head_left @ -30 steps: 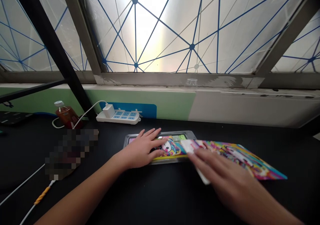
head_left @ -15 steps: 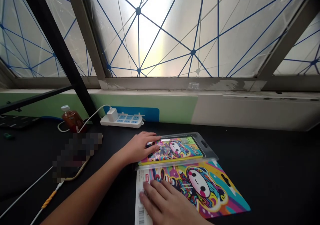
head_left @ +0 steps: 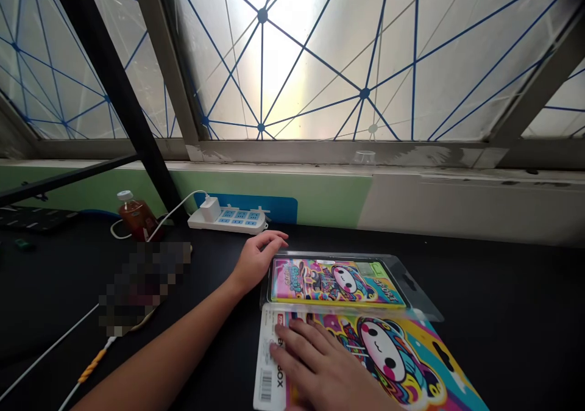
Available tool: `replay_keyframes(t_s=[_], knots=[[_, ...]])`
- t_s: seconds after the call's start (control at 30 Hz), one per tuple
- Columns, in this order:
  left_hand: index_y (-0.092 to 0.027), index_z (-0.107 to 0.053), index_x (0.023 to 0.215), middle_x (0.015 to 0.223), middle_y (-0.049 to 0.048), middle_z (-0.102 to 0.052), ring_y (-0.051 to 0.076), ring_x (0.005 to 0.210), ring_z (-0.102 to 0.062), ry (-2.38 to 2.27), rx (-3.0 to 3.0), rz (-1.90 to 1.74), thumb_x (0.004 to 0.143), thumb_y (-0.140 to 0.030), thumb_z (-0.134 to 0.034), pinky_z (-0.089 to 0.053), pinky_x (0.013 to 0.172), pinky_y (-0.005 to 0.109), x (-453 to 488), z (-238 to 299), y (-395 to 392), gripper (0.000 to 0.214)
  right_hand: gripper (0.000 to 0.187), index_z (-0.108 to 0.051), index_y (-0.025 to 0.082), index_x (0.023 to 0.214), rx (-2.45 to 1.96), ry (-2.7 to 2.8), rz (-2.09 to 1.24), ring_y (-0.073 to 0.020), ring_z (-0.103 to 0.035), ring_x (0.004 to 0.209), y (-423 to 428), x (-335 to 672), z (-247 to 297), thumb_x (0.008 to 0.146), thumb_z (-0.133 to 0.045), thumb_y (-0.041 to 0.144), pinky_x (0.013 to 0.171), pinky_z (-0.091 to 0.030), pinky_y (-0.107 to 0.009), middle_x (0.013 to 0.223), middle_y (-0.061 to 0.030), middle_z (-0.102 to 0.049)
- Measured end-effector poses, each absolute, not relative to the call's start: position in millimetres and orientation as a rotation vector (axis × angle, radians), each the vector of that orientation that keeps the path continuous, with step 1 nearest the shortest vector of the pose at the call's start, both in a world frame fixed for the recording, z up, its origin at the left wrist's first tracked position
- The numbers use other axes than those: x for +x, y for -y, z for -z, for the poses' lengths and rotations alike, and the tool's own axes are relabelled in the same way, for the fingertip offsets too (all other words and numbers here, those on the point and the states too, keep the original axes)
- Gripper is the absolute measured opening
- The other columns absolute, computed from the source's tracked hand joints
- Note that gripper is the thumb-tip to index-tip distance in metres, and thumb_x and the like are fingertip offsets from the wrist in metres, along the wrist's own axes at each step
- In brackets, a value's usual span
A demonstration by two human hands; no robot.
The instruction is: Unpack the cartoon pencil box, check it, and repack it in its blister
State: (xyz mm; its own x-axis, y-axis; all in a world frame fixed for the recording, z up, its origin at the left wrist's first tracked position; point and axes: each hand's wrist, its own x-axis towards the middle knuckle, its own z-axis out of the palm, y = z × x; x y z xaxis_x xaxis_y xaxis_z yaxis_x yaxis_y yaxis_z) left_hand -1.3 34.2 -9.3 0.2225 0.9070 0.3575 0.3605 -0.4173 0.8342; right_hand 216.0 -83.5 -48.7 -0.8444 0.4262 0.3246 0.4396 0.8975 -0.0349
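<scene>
The printed card (head_left: 393, 356) is lying flat on the black tabletop (head_left: 503, 313), directly in front of the blister pack, with its far edge meeting the pack's near edge and its lower part running out of view. Working left to right, I am observing a pixelated patch (head_left: 144, 289) that hides whatever lies there, then a bottle of amber liquid (head_left: 136, 219) standing near the wall. Beyond it, a white power strip (head_left: 226, 221) is lying against the wall with a white charger plug (head_left: 211, 208) seated in it. My left hand (head_left: 258, 261) is resting on the tabletop just beside the clear plastic blister pack (head_left: 414, 289), holding nothing, its fingers loosely curled. The pack is lying flat, with a colourful printed insert (head_left: 333, 281) sitting in it. My right hand (head_left: 324, 368) is pressing on the card, its fingers (head_left: 297, 338) spread apart and flat, not clamped on any edge. I judge the step in hand to be positioning the card against the pack. The next move calls for a fingertip under a card edge, because a flat hand cannot lift it.
</scene>
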Motion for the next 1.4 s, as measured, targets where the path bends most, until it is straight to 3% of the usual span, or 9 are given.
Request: replay_keyframes(t_s=[0.1,0.27,0.73,0.83,0.93,1.03,1.17,1.27,1.4], knots=[[-0.019,-0.076,0.104,0.124,0.0115,-0.077,0.032,0.12,-0.07,-1.156,1.809,-1.102,0.103,-0.045,-0.053,-0.054,0.104,0.043,-6.1,16.6,-42.0,0.035,0.062,-0.058,0.022,0.154,-0.736,2.757,-0.158,-0.032,-0.061,0.14,84.0,217.6,38.7,0.102,-0.064,0.055,0.115,-0.052,-0.045,0.158,-0.0107,-0.061],[-0.021,-0.07,0.127,0.131,0.0115,-0.075,0.032,0.124,-0.069,-1.04,1.807,-0.884,0.089,-0.045,-0.08,-0.054,0.107,0.044,-10.3,18.1,-44.6,0.046,0.063,-0.056,0.023,0.157,-0.822,2.778,-0.352,-0.0363,-0.057,0.143,86.2,214.7,28.4,0.102,-0.063,0.051,0.118,-0.049,-0.053,0.16,-0.0132,-0.057],[-0.02,-0.072,0.125,0.128,0.0106,-0.074,0.03,0.12,-0.069,-0.91,1.753,-0.709,0.09,-0.045,-0.083,-0.058,0.1,0.041,-26.1,12.6,-52.1,0.045,0.062,-0.056,0.022,0.157,-0.854,2.795,-0.347,-0.0372,-0.058,0.143,88.7,213.4,26.7,0.103,-0.061,0.051,0.117,-0.05,-0.054,0.16,-0.0125,-0.057],[-0.02,-0.073,0.124,0.126,0.0107,-0.075,0.03,0.118,-0.071,-0.896,1.724,-0.707,0.09,-0.046,-0.084,-0.059,0.098,0.041,-27.0,14.0,-53.1,0.044,0.051,-0.066,0.019,0.146,-0.798,2.768,-0.207,-0.0354,-0.064,0.136,93.2,212.4,25.2,0.104,-0.059,0.047,0.112,-0.054,-0.05,0.152,-0.0134,-0.066],[-0.019,-0.072,0.124,0.126,0.0116,-0.075,0.031,0.119,-0.071,-0.886,1.705,-0.707,0.089,-0.047,-0.084,-0.059,0.098,0.041,-28.2,15.9,-54.6,0.046,0.03,-0.074,0.019,0.124,-0.72,2.581,0.018,-0.0301,-0.071,0.121,92.5,219.3,14.8,0.106,-0.053,0.028,0.108,-0.054,-0.046,0.134,-0.0124,-0.077],[-0.018,-0.071,0.126,0.13,0.0129,-0.073,0.032,0.123,-0.069,-0.88,1.699,-0.704,0.089,-0.047,-0.084,-0.057,0.102,0.043,-29.1,16.7,-55.5,0.049,0.028,-0.075,0.02,0.112,-0.823,2.433,0.143,-0.0269,-0.073,0.103,72.3,240.0,-5.1,0.106,-0.048,0.018,0.095,-0.056,-0.044,0.112,-0.0116,-0.08],[-0.018,-0.07,0.127,0.134,0.0151,-0.071,0.034,0.127,-0.068,-0.877,1.694,-0.692,0.089,-0.049,-0.084,-0.057,0.103,0.044,-29.6,15.6,-55.2,0.051,0.023,-0.075,0.02,0.116,-1.317,2.489,0.039,-0.0292,-0.071,0.099,24.0,277.1,-24.1,0.105,-0.059,0.033,0.084,-0.059,-0.045,0.112,-0.0135,-0.075],[-0.018,-0.07,0.127,0.134,0.0156,-0.071,0.034,0.127,-0.067,-0.882,1.701,-0.69,0.089,-0.049,-0.084,-0.057,0.103,0.044,-29.2,14.9,-54.7,0.051,0.032,-0.075,0.02,0.121,-1.389,2.527,-0.052,-0.0285,-0.071,0.101,-1.5,295.0,-24.8,0.096,-0.074,0.041,0.081,-0.06,-0.041,0.115,-0.0131,-0.074],[-0.017,-0.069,0.127,0.133,0.0157,-0.071,0.034,0.126,-0.067,-0.893,1.718,-0.689,0.09,-0.049,-0.082,-0.058,0.101,0.043,-27.7,15.0,-54.2,0.051,0.043,-0.074,0.022,0.125,-1.423,2.559,-0.142,-0.0292,-0.069,0.104,-13.5,299.3,-21.4,0.092,-0.077,0.049,0.086,-0.059,-0.043,0.118,-0.0125,-0.072]])
